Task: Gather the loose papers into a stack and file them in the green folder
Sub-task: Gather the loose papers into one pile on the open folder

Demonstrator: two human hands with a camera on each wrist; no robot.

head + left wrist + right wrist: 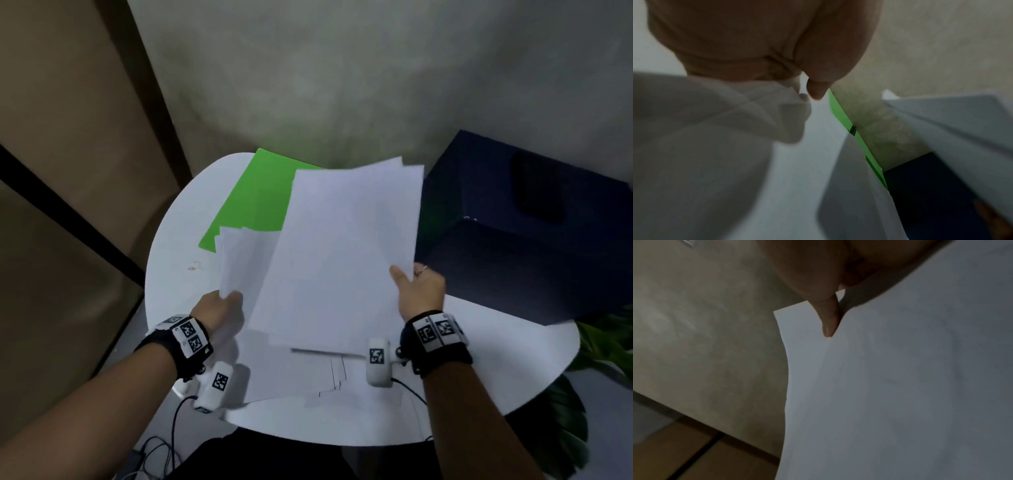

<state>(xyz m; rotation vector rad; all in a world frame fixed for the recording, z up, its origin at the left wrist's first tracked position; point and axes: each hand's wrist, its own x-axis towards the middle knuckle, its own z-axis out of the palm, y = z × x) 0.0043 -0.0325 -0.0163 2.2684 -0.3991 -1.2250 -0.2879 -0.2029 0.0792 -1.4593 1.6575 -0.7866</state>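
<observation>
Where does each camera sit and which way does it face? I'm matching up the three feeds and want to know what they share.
Head: worn on the head, looks down at the white table; both forearms, left hand and right hand show, each holding papers.
Left wrist: looks along the left hand toward the wall; thumb and palm show.
Right wrist: looks along the right hand; thumb on a sheet.
Shared: the green folder shows in head and left wrist views.
</observation>
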